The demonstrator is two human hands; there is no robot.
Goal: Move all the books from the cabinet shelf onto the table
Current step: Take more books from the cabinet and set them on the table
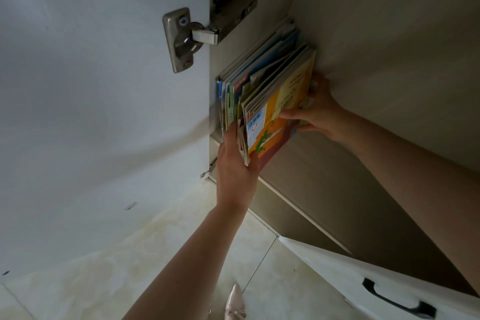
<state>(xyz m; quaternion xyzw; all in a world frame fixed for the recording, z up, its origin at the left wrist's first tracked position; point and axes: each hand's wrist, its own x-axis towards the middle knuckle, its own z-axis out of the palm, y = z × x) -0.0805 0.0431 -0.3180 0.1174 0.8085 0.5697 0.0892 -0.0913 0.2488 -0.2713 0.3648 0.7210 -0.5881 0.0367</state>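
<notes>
Between both grips, the books (265, 91) stand upright on the cabinet shelf (324, 171): left hand (235, 163) pinches near spines, right hand (315, 109) clasps the outer yellow cover, likely squeezing the stack to lift together.

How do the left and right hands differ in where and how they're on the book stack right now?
The left hand grips the books at their near front edge, fingers reaching in among them; the right hand lies against the yellow cover on the far side. The left hand comes from below; the right hand reaches in from the right, deeper into the cabinet. Both hold the same stack.
</notes>
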